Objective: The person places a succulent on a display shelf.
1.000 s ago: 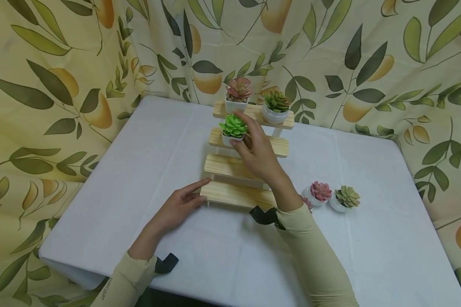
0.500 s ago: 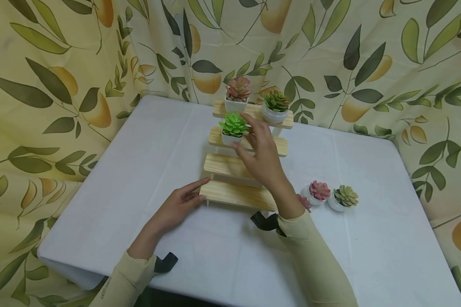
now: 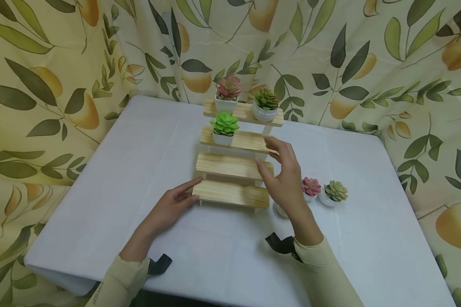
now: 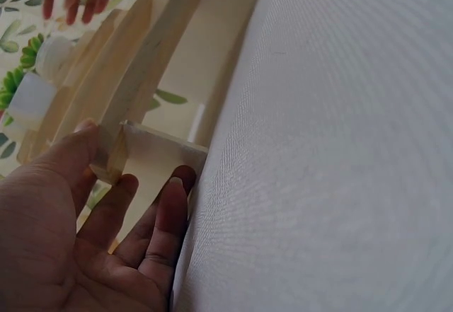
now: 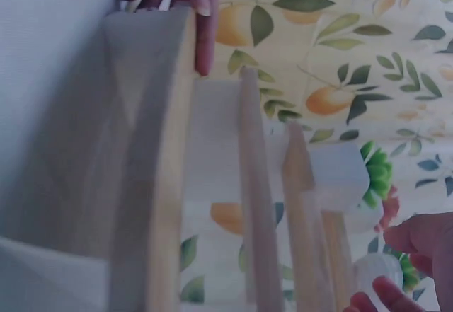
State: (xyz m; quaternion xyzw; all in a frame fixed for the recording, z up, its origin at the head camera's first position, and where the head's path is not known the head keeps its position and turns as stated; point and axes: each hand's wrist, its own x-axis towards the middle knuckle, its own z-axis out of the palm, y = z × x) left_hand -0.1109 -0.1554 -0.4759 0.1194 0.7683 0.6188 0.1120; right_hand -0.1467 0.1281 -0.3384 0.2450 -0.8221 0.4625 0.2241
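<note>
A four-tier wooden plant stand (image 3: pixel 232 194) stands on the cloth. My left hand (image 3: pixel 169 209) holds the left end of its lowest shelf, thumb and forefinger at the plank's corners; in the left wrist view, curled fingers (image 4: pixel 166 216) sit beside the white side support. A bright green succulent (image 3: pixel 224 127) in a square white pot rests on the left of the second shelf from the top. To its right, my right hand (image 3: pixel 286 175) hovers by the stand's right end, fingers loosely bent and holding nothing. The top shelf bears a reddish succulent (image 3: pixel 227 93) and a dark green succulent (image 3: pixel 266 104).
On the table (image 3: pixel 369 247), right of the stand, are a pink succulent (image 3: pixel 311 187) and a pale green succulent (image 3: pixel 334 192) in white pots. Another white pot (image 3: pixel 280 210) is partly hidden by the right wrist. A fruit-print curtain (image 3: pixel 307 55) hangs behind.
My right hand has let go of the bright green succulent and moved right and toward me. The succulent stays on its shelf. My left hand remains at the stand; the view has shifted slightly.
</note>
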